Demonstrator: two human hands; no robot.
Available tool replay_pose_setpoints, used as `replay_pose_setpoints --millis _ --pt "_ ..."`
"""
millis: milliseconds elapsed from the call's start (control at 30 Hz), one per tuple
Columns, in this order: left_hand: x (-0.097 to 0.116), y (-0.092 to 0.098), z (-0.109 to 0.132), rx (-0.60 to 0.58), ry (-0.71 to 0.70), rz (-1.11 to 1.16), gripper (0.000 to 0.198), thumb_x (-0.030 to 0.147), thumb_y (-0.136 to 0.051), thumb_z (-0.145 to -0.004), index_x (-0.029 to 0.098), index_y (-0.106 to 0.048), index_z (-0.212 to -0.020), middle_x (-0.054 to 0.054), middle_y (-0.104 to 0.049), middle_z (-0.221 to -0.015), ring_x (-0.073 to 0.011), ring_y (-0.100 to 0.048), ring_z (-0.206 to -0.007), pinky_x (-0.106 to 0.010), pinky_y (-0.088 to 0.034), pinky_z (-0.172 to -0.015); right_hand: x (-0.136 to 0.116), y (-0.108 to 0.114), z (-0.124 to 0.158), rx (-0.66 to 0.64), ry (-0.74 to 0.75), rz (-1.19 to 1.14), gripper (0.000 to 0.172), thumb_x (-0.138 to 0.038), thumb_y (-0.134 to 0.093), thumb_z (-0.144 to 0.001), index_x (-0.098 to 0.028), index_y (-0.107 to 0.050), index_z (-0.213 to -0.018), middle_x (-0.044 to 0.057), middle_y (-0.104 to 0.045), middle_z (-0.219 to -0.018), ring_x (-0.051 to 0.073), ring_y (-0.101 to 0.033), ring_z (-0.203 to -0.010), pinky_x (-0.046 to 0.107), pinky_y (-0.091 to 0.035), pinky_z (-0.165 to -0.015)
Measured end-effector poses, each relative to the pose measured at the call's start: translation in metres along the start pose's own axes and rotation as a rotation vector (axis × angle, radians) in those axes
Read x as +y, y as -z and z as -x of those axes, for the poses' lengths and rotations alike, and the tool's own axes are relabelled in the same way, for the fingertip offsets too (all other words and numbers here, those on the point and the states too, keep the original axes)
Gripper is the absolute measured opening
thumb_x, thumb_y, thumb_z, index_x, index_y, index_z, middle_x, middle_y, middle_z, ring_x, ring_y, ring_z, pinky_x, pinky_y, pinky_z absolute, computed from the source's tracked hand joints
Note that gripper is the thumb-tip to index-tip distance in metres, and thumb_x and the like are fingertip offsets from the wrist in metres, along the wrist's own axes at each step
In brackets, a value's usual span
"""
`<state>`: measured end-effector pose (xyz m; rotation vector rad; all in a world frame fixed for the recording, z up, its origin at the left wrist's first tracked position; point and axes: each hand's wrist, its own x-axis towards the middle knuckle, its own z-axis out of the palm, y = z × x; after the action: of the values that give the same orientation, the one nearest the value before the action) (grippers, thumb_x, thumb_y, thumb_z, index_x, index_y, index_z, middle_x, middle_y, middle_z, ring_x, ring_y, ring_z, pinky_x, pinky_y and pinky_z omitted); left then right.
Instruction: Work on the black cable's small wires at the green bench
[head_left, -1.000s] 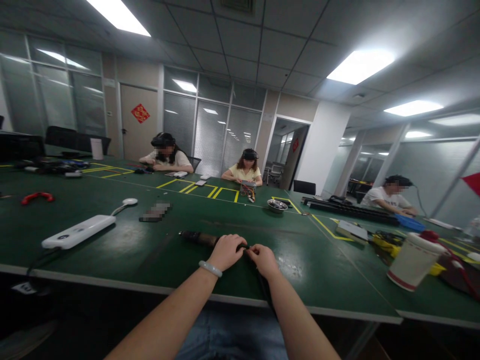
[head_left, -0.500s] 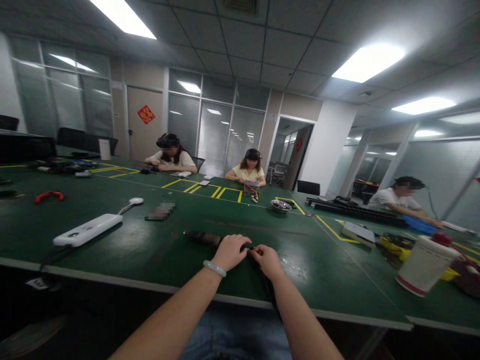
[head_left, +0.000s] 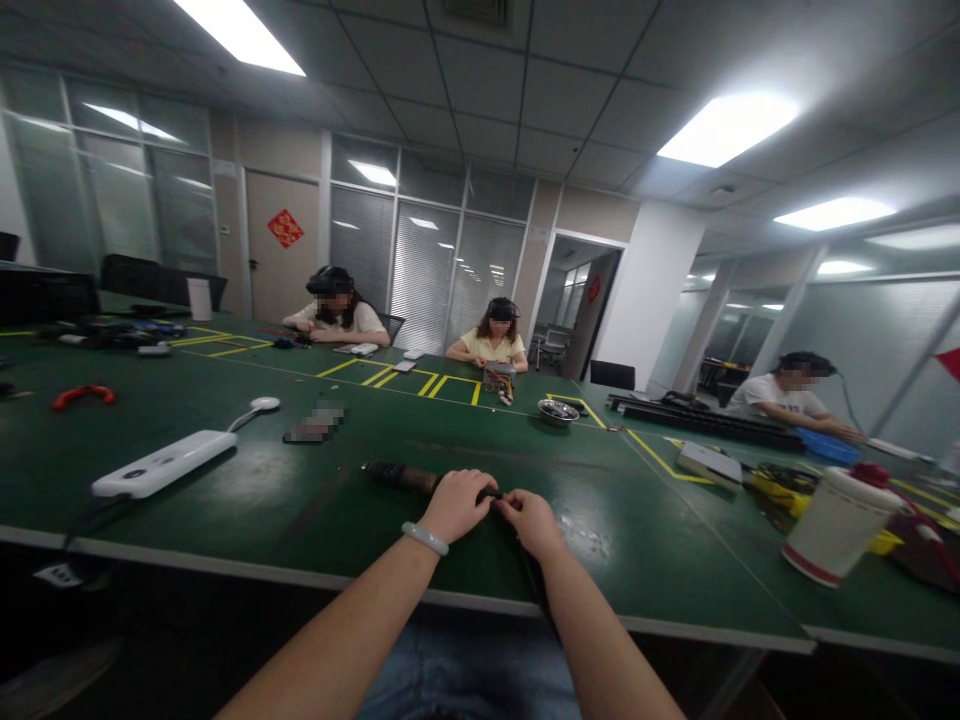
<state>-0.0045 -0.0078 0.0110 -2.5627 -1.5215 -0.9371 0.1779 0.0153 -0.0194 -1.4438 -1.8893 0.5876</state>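
My left hand (head_left: 457, 503), with a pale bracelet on its wrist, is closed around one end of a dark rod-like tool (head_left: 397, 476) that lies on the green table (head_left: 300, 500). My right hand (head_left: 531, 522) sits just to its right, fingers pinched on a thin black cable (head_left: 534, 585) at the tool's end. The cable runs back between my forearms over the table's front edge. Both hands nearly touch each other.
A white power strip (head_left: 161, 465) lies at the left, red pliers (head_left: 84, 395) farther left. A white cup with a red lid (head_left: 838, 525) stands at the right beside yellow parts. A metal bowl (head_left: 556, 410) sits mid-table. Three people work at the far and right sides.
Only the camera has shifted slightly. Both hands stay in the same place on the tool and cable.
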Motion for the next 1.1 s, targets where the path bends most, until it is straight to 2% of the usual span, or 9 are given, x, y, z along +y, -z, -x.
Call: replay_pose_setpoints --millis 267,500,733,933,1100 --pt "-0.0007 -0.0010 -0.0006 0.005 -0.012 0.008 0.015 0.028 -0.052 -0.086 0.025 -0.064 -0.093 -0.002 -0.064 -0.099 -0.0199 -0.056 -0.095 -0.034 -0.037 -0.087 -0.0005 0.0003 0.0003 -0.007 0.003 -0.016 0.022 -0.038 -0.059 -0.082 -0.018 -0.068 -0.079 0.002 -0.067 -0.070 0.013 -0.057 -0.057 0.022 -0.038 -0.053" --pt "-0.0010 -0.0014 -0.0010 0.005 -0.004 0.008 0.017 0.027 -0.054 -0.085 0.025 -0.063 -0.099 -0.002 -0.065 -0.099 -0.0201 -0.056 -0.096 -0.034 -0.036 -0.087 -0.0006 0.0004 -0.0006 0.001 0.013 0.025 0.022 -0.038 -0.060 -0.081 -0.018 -0.068 -0.077 0.001 -0.066 -0.068 0.012 -0.056 -0.058 0.022 -0.036 -0.054" --pt "-0.0023 -0.0036 -0.0011 0.012 -0.011 0.002 0.014 0.026 -0.053 -0.085 0.025 -0.065 -0.092 -0.001 -0.065 -0.099 -0.0195 -0.056 -0.095 -0.035 -0.037 -0.087 0.0007 -0.0007 -0.0007 -0.007 0.000 0.000 0.023 -0.039 -0.058 -0.082 -0.018 -0.068 -0.078 0.001 -0.066 -0.068 0.011 -0.054 -0.054 0.021 -0.034 -0.051" --pt "-0.0009 -0.0021 -0.0009 0.006 -0.005 -0.013 0.018 0.027 -0.053 -0.085 0.025 -0.063 -0.099 -0.002 -0.065 -0.100 -0.0200 -0.056 -0.097 -0.034 -0.038 -0.087 -0.0021 0.0006 0.0002 0.005 0.009 0.008 0.022 -0.038 -0.060 -0.081 -0.018 -0.067 -0.077 0.001 -0.066 -0.069 0.012 -0.055 -0.057 0.022 -0.034 -0.052" --pt "-0.0003 -0.0007 -0.0008 -0.010 0.018 -0.027 0.021 0.027 -0.052 -0.086 0.024 -0.062 -0.104 -0.003 -0.065 -0.101 -0.0200 -0.056 -0.097 -0.034 -0.039 -0.087 -0.0020 -0.0004 0.0010 -0.003 -0.018 0.005 0.025 -0.041 -0.058 -0.083 -0.018 -0.066 -0.077 0.000 -0.065 -0.067 0.010 -0.052 -0.050 0.021 -0.032 -0.047"
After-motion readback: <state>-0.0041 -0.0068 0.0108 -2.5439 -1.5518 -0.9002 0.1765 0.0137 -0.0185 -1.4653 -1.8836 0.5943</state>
